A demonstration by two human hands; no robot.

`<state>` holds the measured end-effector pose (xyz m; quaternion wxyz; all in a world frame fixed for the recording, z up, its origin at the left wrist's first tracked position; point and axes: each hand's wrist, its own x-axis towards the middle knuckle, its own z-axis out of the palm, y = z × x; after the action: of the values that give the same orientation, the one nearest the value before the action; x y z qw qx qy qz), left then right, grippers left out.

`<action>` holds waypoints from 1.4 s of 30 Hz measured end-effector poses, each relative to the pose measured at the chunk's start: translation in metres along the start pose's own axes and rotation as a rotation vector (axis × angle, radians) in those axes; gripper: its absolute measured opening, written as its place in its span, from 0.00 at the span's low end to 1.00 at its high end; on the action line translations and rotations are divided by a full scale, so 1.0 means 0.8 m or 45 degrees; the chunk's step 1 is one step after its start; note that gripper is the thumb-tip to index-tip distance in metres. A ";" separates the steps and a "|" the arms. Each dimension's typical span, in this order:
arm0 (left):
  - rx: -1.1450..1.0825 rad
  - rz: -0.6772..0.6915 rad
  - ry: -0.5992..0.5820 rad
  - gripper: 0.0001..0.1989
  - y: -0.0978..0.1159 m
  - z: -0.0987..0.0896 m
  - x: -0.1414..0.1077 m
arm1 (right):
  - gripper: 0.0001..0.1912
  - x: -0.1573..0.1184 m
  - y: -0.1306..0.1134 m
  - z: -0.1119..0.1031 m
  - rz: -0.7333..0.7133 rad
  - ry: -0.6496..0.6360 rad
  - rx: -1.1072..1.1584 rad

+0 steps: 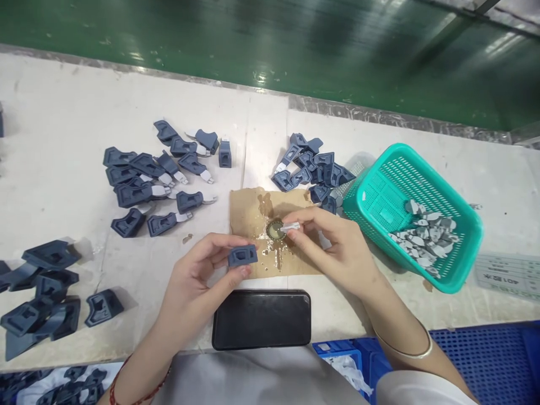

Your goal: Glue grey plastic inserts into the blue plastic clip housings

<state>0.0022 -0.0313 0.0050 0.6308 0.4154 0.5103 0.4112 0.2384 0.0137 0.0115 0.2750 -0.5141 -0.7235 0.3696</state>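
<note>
Centre of frame: your left hand (198,270) pinches a blue housing (243,256); your right hand (333,247) pinches a grey insert (290,227), its tip at the glue cap (275,229) on the cardboard (253,211). Gluing appears underway; next, seat the insert squarely in the housing.

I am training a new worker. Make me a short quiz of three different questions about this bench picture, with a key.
1. True or false: the left hand holds a dark blue plastic part.
2. Where do the loose grey metal pieces lie? A) in the teal basket B) on the black phone C) on the cardboard sheet
3. Fill in: the right hand holds a small grey piece over a round ____ on the cardboard.

Key: 1 true; 2 A; 3 cap.
</note>
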 end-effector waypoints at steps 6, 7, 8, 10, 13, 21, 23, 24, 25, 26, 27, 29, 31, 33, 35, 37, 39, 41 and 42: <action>-0.027 0.051 -0.001 0.13 -0.001 -0.002 0.003 | 0.05 -0.001 0.002 -0.001 -0.137 0.003 -0.097; -0.031 0.065 0.017 0.13 -0.001 -0.002 0.003 | 0.04 0.000 0.002 -0.001 -0.161 -0.008 -0.113; -0.031 0.074 0.039 0.12 -0.002 -0.002 0.003 | 0.04 0.000 0.002 -0.002 -0.187 -0.018 -0.131; -0.035 0.085 0.073 0.10 -0.003 -0.001 0.003 | 0.04 0.002 0.001 -0.003 -0.239 -0.042 -0.164; -0.065 0.081 0.075 0.09 -0.004 -0.001 0.004 | 0.05 0.004 -0.001 -0.004 -0.294 -0.076 -0.187; -0.002 0.001 0.213 0.11 0.004 -0.001 0.010 | 0.05 0.004 0.002 -0.004 -0.371 -0.088 -0.210; 0.139 -0.039 0.268 0.10 0.017 0.002 0.015 | 0.06 0.004 0.003 -0.004 -0.388 -0.086 -0.205; 0.201 -0.040 0.274 0.09 0.025 0.005 0.020 | 0.06 0.004 0.003 -0.004 -0.390 -0.083 -0.201; 0.240 -0.027 0.254 0.09 0.033 0.008 0.026 | 0.06 0.003 0.003 -0.004 -0.388 -0.082 -0.197; 0.250 -0.001 0.218 0.10 0.040 0.013 0.034 | 0.07 0.002 0.002 -0.005 -0.381 -0.085 -0.193; 0.243 0.028 0.172 0.11 0.047 0.019 0.045 | 0.07 0.002 0.002 -0.005 -0.373 -0.088 -0.190; 0.208 0.094 0.083 0.13 0.056 0.034 0.068 | 0.06 0.000 0.000 -0.006 -0.367 -0.093 -0.182; 0.184 0.145 -0.021 0.18 0.060 0.049 0.091 | 0.06 -0.001 -0.002 -0.008 -0.373 -0.103 -0.178; 0.211 0.180 -0.147 0.22 0.061 0.057 0.103 | 0.06 -0.002 -0.004 -0.009 -0.379 -0.113 -0.178; 0.366 0.260 -0.223 0.22 0.064 0.051 0.098 | 0.06 -0.004 -0.004 -0.010 -0.382 -0.112 -0.179; 0.656 0.363 -0.191 0.17 0.070 0.028 0.075 | 0.07 -0.005 -0.002 -0.009 -0.380 -0.088 -0.177; 0.974 0.401 -0.082 0.13 0.078 -0.010 0.039 | 0.09 -0.007 0.002 -0.008 -0.385 -0.045 -0.175; 1.246 0.408 0.074 0.11 0.083 -0.056 -0.002 | 0.10 -0.008 0.004 -0.007 -0.384 -0.002 -0.177; 1.375 0.381 0.130 0.12 0.083 -0.080 -0.022 | 0.10 -0.008 0.005 -0.007 -0.381 0.016 -0.179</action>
<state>-0.0696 -0.0201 0.0642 0.2380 0.7268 0.6137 0.1962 0.2467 0.0098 0.0111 0.2948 -0.4207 -0.8144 0.2699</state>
